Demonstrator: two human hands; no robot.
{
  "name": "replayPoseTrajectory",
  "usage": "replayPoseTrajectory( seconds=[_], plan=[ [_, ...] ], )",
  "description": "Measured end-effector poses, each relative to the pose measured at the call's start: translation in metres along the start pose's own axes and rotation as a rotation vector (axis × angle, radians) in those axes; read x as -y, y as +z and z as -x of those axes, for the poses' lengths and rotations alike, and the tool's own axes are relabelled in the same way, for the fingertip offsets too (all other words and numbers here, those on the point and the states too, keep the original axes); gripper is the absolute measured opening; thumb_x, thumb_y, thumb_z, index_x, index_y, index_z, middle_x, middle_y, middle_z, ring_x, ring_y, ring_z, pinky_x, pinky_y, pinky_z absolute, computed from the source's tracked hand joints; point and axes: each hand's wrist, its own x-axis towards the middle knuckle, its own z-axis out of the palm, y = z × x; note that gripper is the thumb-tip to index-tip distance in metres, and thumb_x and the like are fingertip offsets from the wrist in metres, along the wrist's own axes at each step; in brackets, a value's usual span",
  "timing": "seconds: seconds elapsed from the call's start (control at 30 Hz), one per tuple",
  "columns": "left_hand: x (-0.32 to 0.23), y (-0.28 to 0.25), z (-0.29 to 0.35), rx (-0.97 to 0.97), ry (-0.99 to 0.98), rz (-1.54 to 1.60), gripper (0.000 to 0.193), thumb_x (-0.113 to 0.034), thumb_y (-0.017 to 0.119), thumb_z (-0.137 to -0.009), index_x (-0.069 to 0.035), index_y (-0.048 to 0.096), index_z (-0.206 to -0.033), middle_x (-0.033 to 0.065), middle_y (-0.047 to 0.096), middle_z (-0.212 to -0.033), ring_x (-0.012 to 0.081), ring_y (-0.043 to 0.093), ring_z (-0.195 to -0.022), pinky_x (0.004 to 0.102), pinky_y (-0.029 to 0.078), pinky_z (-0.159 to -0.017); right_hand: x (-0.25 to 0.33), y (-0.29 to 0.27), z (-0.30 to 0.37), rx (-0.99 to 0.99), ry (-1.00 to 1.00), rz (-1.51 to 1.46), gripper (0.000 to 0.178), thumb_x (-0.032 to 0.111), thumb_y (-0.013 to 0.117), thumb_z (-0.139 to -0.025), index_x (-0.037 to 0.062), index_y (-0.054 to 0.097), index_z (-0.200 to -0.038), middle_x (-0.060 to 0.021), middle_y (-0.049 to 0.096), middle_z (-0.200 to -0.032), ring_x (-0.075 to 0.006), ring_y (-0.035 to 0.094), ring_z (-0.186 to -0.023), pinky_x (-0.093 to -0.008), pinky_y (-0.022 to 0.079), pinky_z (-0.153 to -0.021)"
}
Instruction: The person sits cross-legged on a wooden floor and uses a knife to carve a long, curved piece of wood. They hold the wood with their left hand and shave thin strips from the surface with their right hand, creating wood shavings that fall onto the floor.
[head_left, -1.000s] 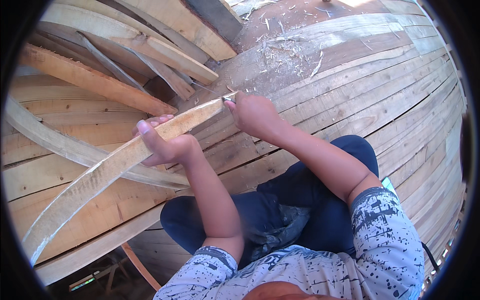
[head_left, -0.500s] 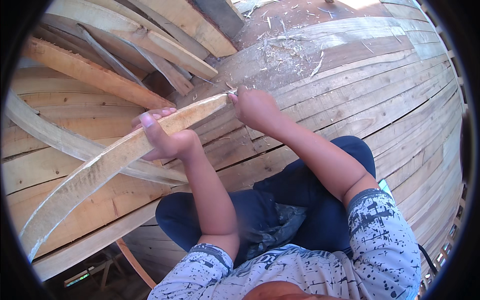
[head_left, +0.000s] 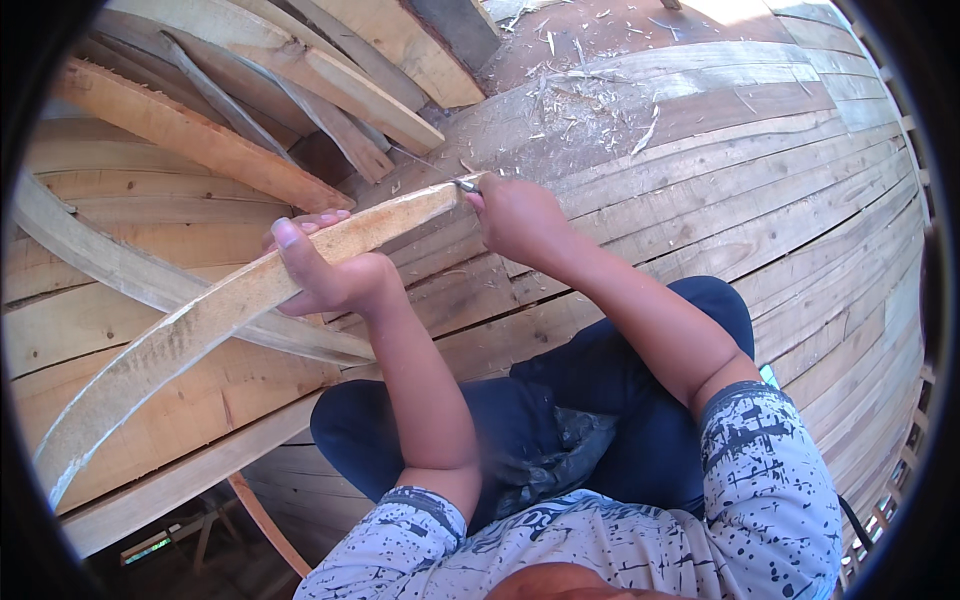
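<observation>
At curved plank (head_left: 228,303) end, blade (head_left: 466,185) more visible now.

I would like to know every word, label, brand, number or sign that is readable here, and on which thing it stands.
None can be read with certainty.
Patterned shirt: letter-like print on the chest, too folded to read.
Curved wooden strip in the left hand: no text visible.
Small metal tool in the right hand: too small to tell.
</observation>
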Motion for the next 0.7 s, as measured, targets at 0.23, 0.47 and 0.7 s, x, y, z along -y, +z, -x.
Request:
replayPoseTrajectory(
  seconds=[0.23, 0.47, 0.7],
  plan=[
    [-0.001, 0.0, -0.002, -0.04, -0.01, -0.02, 0.024, -0.016, 0.065, -0.082, -0.004, 0.047, -0.071, 0.0046, 0.045, -0.057, 0.016, 0.048, -0.047, 0.0304, 0.046, -0.048, -0.003, 0.001, 0.001, 0.028, -0.025, -0.079, 0.024, 0.024, 0.051, -0.101, 0.0006, 0.05, -0.096, -0.0244, 0.064, -0.073, -0.0466, 0.062, -0.07, -0.0563, 0.046, -0.063],
    [-0.001, 0.001, -0.002, -0.033, 0.005, -0.024, 0.027, -0.017, 0.066, -0.083, -0.005, 0.046, -0.071, 0.0043, 0.044, -0.056, 0.0161, 0.048, -0.047, 0.0303, 0.046, -0.049, -0.001, -0.002, 0.005, 0.001, -0.042, -0.056, 0.022, 0.023, 0.052, -0.1, 0.0006, 0.053, -0.097, -0.0239, 0.064, -0.072, -0.0464, 0.063, -0.069, -0.0562, 0.047, -0.063],
    [-0.002, 0.001, 0.0, -0.023, -0.013, -0.006, 0.027, -0.018, 0.065, -0.083, -0.004, 0.046, -0.07, 0.005, 0.045, -0.057, 0.0164, 0.047, -0.047, 0.0302, 0.045, -0.048, -0.022, -0.001, -0.003, 0.065, 0.04, 0.089, 0.023, 0.025, 0.052, -0.1, 0.002, 0.054, -0.095, -0.0229, 0.064, -0.072, -0.0446, 0.064, -0.07, -0.0549, 0.048, -0.063]
  ],
)
